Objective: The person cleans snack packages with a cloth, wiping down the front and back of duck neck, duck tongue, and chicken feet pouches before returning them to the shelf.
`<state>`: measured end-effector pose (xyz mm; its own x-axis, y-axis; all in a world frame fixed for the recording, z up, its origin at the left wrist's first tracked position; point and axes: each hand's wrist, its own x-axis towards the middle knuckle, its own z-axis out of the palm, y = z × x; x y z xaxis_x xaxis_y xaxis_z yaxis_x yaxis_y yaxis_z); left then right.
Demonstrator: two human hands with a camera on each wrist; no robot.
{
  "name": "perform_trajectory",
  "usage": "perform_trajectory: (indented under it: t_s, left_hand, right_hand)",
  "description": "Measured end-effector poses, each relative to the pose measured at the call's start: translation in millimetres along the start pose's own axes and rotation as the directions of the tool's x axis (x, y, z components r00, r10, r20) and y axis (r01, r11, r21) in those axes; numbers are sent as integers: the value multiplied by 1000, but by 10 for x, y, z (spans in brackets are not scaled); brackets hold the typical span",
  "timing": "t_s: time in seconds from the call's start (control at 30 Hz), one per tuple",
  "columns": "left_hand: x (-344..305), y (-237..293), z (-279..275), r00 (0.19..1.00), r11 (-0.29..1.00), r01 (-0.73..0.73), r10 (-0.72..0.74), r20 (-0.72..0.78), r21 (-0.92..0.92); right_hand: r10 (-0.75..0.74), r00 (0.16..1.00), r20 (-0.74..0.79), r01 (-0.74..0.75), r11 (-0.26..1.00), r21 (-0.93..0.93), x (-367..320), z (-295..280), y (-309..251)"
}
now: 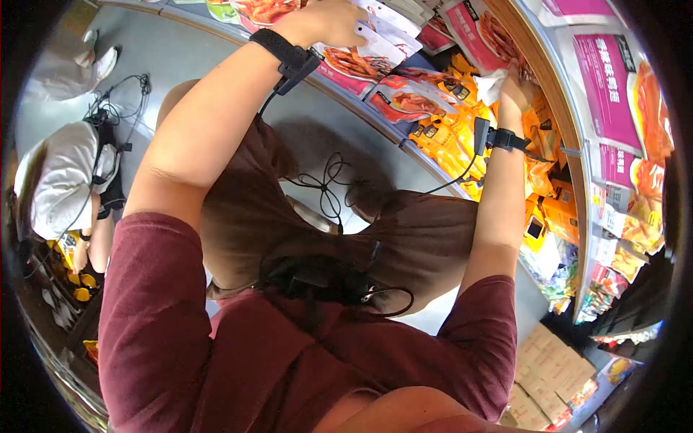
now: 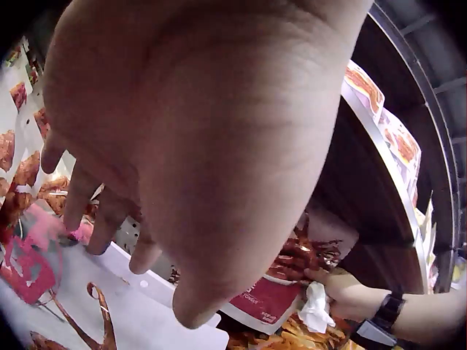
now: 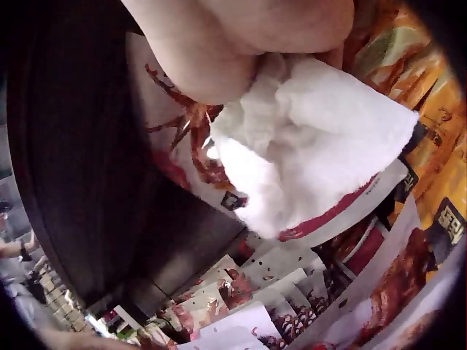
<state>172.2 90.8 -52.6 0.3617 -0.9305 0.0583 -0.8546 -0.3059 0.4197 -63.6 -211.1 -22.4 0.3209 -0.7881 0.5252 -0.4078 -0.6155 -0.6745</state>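
Observation:
My left hand (image 1: pixel 332 23) is over a row of upright white-topped snack packets (image 1: pixel 390 36) on the shelf. In the left wrist view its fingers (image 2: pixel 106 219) hang loosely down at the packets' upper edges, the thumb apart from them. Deeper in the shelf, my right hand (image 1: pixel 514 92) holds a crumpled white tissue (image 3: pixel 306 138), which hangs below the fingers. Right behind the tissue is a red and white packet (image 1: pixel 480 36) with a picture of reddish food; the right fingertips are at its face in the left wrist view. Part of the right hand is hidden by the tissue.
Orange packets (image 1: pixel 447 148) fill the shelf below the right hand. A wooden divider (image 1: pixel 552 79) stands to the right, with purple packets (image 1: pixel 610 94) beyond it. Another person (image 1: pixel 65 180) crouches at the left. Cartons (image 1: pixel 552 368) are stacked at lower right.

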Motion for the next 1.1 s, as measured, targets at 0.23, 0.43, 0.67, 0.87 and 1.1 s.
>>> perform_trajectory:
  t_s: [0.23,0.43,0.67,0.87,1.1]
  left_hand:
    - [-173,292,-140,975,981,128,-151,160,144]
    - [-205,327,-242,957,984,133,-158,241,118]
    - [-321,122,-145,974,994,87,-98,206,62]
    - [-344,38,-30,991,992,86,-94,91,89]
    - [-202,159,-151,956,988,147,-153,251,45]
  right_hand:
    - [127,972,195,-88,976,-197,32,22,-213]
    - [-181,958,221,254,892,-374,169,394,14]
    - [-96,962,257,153,965,-212,259,771,11]
    - [136,930,341,-162,986,48,334,1117,900]
    - [308,831,464,-25,853,-521,181,984,853]
